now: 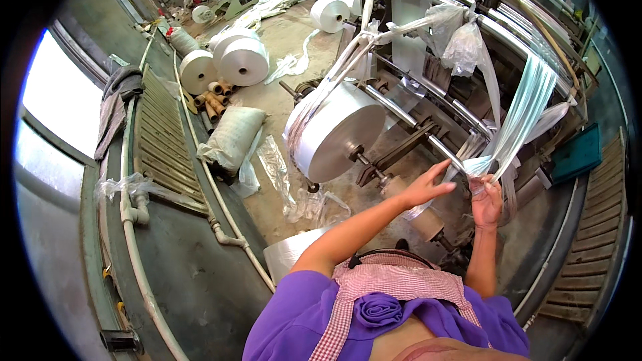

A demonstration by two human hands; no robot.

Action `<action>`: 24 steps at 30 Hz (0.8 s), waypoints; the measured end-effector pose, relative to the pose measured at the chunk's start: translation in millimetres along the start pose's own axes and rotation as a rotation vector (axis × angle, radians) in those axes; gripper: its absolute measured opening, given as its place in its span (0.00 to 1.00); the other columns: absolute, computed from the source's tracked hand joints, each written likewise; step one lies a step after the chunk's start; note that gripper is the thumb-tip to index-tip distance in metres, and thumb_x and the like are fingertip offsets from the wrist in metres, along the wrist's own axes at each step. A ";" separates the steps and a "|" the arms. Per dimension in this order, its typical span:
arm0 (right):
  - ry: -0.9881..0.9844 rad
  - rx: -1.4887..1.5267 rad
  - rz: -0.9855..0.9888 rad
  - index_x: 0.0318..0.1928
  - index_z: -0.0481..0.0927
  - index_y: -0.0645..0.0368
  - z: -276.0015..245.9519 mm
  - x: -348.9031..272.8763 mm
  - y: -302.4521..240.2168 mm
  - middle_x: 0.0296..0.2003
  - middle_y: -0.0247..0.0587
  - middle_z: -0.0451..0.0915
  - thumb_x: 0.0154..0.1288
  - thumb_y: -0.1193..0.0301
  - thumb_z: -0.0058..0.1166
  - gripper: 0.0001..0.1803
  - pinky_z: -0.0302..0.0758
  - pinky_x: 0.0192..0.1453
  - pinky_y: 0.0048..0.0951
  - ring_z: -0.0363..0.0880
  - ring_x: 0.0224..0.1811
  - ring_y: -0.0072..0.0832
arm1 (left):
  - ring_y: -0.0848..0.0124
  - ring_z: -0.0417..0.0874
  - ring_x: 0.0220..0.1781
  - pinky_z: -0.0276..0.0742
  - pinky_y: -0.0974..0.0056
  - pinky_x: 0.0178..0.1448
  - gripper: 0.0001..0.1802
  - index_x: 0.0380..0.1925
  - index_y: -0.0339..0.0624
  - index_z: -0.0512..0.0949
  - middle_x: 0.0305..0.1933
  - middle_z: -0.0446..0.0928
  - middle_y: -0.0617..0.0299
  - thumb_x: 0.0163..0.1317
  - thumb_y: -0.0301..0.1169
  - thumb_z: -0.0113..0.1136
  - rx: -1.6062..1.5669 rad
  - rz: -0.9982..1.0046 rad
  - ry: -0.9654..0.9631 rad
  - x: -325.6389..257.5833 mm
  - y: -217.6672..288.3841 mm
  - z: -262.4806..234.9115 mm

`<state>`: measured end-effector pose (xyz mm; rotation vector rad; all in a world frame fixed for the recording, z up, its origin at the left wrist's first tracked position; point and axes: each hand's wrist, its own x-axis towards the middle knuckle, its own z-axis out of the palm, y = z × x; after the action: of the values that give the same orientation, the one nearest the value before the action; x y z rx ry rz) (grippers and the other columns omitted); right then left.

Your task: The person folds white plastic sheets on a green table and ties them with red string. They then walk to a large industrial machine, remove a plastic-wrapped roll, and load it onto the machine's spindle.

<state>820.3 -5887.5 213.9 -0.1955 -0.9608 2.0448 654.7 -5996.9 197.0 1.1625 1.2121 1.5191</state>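
Factory floor, concrete, littered with scraps. Low centre: purple shirt (301,314) with checked scarf (394,281). Right hand (487,202), right of centre, fist closed around a bunched strip of clear film (528,110) running up to the machine (468,40) at upper right. Left hand (424,187) just beside it, fingers open and stretched toward the same bunch, fingertips at the film; actual contact can't be told. Centre: big white film roll (334,134) on a shaft. Left of it a stuffed sack (234,137). Upper left: more white rolls (231,57), cardboard cores (214,97).
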 end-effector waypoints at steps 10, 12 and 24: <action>0.127 -0.155 -0.003 0.29 0.73 0.61 -14.8 -11.0 9.8 0.36 0.38 0.76 0.70 0.65 0.38 0.16 0.70 0.48 0.30 0.74 0.40 0.25 | 0.83 0.70 0.34 0.66 0.74 0.38 0.10 0.38 0.42 0.71 0.36 0.74 0.69 0.60 0.35 0.56 -0.506 -0.161 -0.080 63.3 -17.6 60.0; 0.160 -0.190 0.004 0.28 0.73 0.61 -11.6 -5.5 14.5 0.36 0.38 0.76 0.70 0.65 0.38 0.16 0.70 0.48 0.29 0.73 0.40 0.25 | 0.82 0.70 0.33 0.65 0.75 0.36 0.11 0.39 0.42 0.68 0.35 0.73 0.68 0.60 0.33 0.55 -0.581 -0.167 -0.013 64.6 -14.6 60.9; 0.127 0.152 0.091 0.22 0.63 0.55 15.5 28.9 -19.9 0.30 0.36 0.69 0.69 0.62 0.40 0.17 0.67 0.48 0.33 0.68 0.36 0.27 | 0.80 0.68 0.30 0.64 0.74 0.41 0.16 0.47 0.39 0.64 0.25 0.68 0.68 0.61 0.32 0.52 -0.599 0.039 0.113 35.0 9.0 38.8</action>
<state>807.7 -5867.6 244.2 -0.2884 -0.7273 2.1505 684.7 -5957.1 215.0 0.7095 0.7190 1.8257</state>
